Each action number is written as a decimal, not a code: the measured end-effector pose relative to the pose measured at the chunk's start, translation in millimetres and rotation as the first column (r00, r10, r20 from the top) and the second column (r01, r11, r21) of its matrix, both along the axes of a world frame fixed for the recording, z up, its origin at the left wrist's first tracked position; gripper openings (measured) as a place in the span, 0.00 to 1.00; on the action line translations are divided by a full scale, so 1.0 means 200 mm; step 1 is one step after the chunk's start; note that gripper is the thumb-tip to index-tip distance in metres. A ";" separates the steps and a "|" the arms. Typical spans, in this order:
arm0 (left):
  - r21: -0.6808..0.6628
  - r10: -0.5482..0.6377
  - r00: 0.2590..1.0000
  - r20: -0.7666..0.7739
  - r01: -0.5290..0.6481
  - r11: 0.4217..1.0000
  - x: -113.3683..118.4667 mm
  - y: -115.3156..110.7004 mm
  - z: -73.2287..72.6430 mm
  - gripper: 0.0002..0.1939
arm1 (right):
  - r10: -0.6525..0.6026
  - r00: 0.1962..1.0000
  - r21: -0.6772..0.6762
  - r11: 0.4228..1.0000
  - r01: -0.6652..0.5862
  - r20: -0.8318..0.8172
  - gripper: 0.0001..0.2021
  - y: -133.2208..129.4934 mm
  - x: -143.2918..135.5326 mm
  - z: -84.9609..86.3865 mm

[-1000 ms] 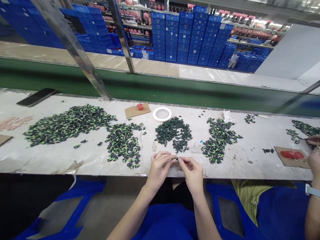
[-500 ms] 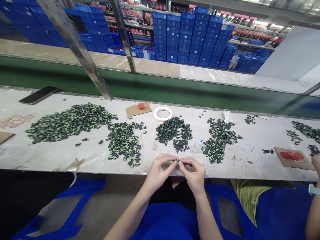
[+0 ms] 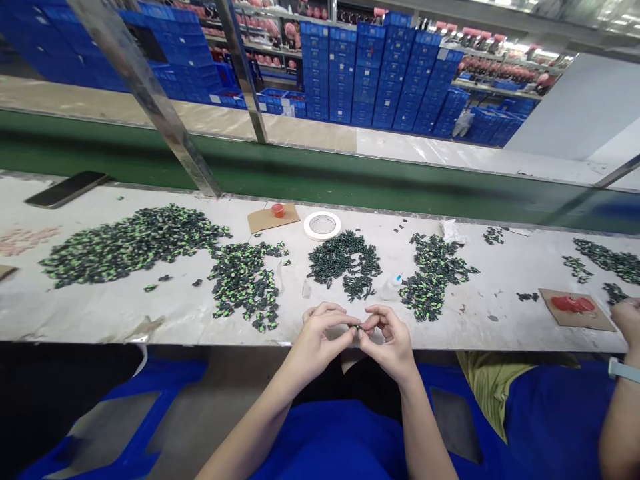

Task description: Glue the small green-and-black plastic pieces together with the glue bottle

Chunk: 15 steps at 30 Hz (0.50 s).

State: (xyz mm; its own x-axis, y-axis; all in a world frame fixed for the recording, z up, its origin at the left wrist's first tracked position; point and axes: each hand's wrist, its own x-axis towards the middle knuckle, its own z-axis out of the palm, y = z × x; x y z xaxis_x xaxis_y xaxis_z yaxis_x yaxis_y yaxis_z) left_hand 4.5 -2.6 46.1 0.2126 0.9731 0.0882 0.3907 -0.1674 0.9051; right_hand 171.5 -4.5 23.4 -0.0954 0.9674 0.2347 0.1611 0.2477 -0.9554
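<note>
At the table's front edge, my left hand [image 3: 323, 337] pinches a tiny dark green-and-black piece [image 3: 357, 327] between thumb and forefinger. My right hand [image 3: 389, 340] meets it from the other side, thumb and forefinger closed at the same piece. Its exact shape is too small to make out. Just beyond my hands lies a heap of small dark rod-like parts [image 3: 343, 260]. Piles of black parts with bright green spots lie to the left [image 3: 245, 283] and to the right [image 3: 433, 273]. A small clear bottle with a blue tip [image 3: 392, 287] stands beside the right pile.
A roll of white tape [image 3: 323, 226] and a red cup [image 3: 278, 211] on cardboard lie at the back. A larger green-black pile [image 3: 135, 243] and a dark phone-like slab [image 3: 67, 189] are further left. At right, a co-worker's hand [image 3: 627, 320] is near red containers [image 3: 573, 304] on cardboard.
My fingers have shifted slightly around the small piece, and the right fingers are more bent. The whole view has moved a little. The co-worker's hand at right shows more.
</note>
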 end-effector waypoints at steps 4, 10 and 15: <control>-0.016 0.011 0.999 0.049 -0.010 1.000 -0.01 -0.03 0.00 0.07 | 0.003 1.000 -0.021 1.000 -0.004 -0.014 0.15 -0.01 -0.01 -0.01; -0.048 -0.044 0.995 0.086 0.048 0.998 0.01 -0.02 -0.07 0.08 | 0.001 0.999 -0.028 1.000 0.000 0.041 0.14 -0.03 0.01 0.00; 0.023 0.045 0.998 -0.033 -0.045 0.999 -0.06 0.02 -0.09 0.21 | -0.138 0.977 0.057 0.990 0.131 0.162 0.06 -0.02 0.16 0.00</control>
State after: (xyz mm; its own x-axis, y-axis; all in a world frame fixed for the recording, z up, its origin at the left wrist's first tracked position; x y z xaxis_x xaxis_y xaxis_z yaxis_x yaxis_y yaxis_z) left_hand -6.7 2.2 29.1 0.1719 0.9796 0.1039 0.4288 -0.1694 0.8874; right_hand 203.8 -9.2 24.2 -0.0062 0.9625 0.2711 0.3505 0.2560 -0.9009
